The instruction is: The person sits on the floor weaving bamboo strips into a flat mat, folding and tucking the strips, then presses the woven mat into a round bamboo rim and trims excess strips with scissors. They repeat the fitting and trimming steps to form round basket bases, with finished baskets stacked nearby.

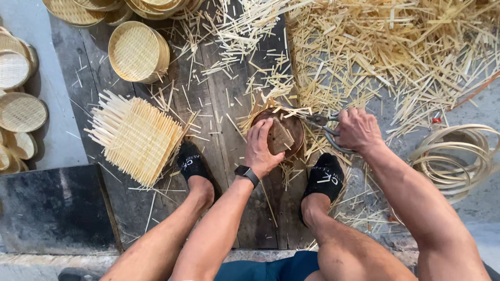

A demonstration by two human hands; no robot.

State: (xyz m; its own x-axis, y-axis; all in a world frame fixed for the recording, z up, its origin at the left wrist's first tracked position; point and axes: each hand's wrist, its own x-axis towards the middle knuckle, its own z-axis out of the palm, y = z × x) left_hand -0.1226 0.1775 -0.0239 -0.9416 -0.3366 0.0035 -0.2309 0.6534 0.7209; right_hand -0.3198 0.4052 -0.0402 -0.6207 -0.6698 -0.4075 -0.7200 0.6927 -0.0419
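Note:
My left hand (262, 147) presses down on a round brown wooden form (291, 131) that sits over a woven bamboo mat on the floor; a small wooden block lies under my fingers. My right hand (358, 130) grips the handles of metal shears (319, 120), whose blades reach the form's upper right rim. Bamboo strip ends stick out around the form. A black watch is on my left wrist. My feet in black socks rest either side of the form.
A square woven bamboo mat (136, 138) lies to the left. Finished round bamboo trays (136, 51) stand at the upper left and along the left edge. Cut bamboo scraps (396, 47) cover the upper right. Coiled bamboo rings (457, 156) lie at the right.

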